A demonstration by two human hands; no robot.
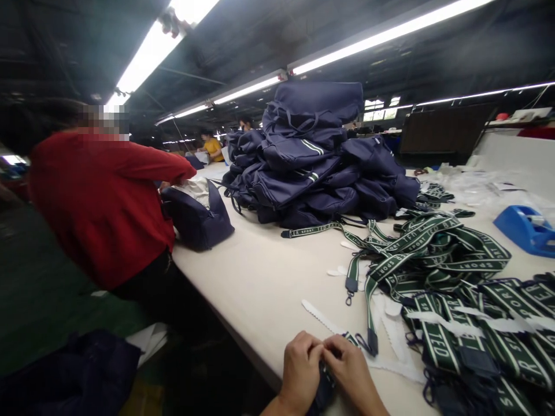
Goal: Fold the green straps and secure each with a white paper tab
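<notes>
At the table's near edge, my left hand [299, 370] and my right hand [352, 372] meet with fingers pinched together. Between them is a folded green, white and navy strap [325, 388], mostly hidden by the fingers. White strips with a wavy edge [321, 315] lie just beyond my hands. A loose strap end [372, 341] with a navy tip is close to my right hand. To the right sit a tangled heap of lettered green straps [427, 251] and several folded straps [472, 329] with white strips around them.
Navy bags [303, 167] are piled high on the pale table [260, 277]. A person in a red top [99, 202] stands at the left with hands at an open navy bag [199, 219]. A blue tape dispenser [526, 230] and clear plastic [489, 188] are at right.
</notes>
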